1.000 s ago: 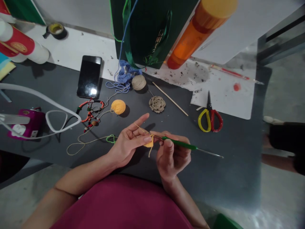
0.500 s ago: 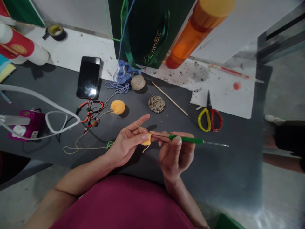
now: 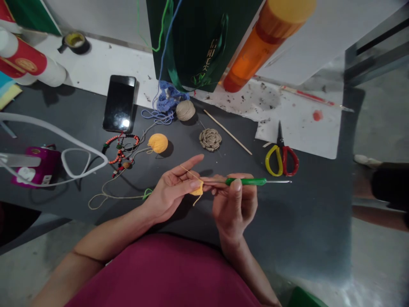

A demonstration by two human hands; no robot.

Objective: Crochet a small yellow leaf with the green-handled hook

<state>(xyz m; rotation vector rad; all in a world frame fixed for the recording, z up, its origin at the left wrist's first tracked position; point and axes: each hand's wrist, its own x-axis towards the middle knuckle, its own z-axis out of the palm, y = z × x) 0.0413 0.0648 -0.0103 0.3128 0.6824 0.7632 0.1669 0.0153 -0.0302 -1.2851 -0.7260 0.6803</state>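
Note:
My left hand [image 3: 174,187] pinches a small yellow crochet piece [image 3: 197,188] between thumb and middle fingers, with the forefinger raised and a yellow strand running over it. My right hand [image 3: 234,202] is closed round a green-handled crochet hook [image 3: 247,181], which lies nearly level with its metal tip at the piece. The strand trails left across the dark table [image 3: 313,221] to a yellow yarn ball [image 3: 157,143].
On the table lie a phone [image 3: 120,103], beaded bracelets [image 3: 121,151], a beige yarn ball [image 3: 185,110], a coiled cord rosette [image 3: 210,139], a wooden stick [image 3: 227,132], and yellow-red scissors [image 3: 282,155]. A green bag [image 3: 198,42] and an orange tube [image 3: 265,38] stand behind.
The right hand has drawn the hook a little to the right and levelled it. The left hand still holds the yellow piece in the same spot.

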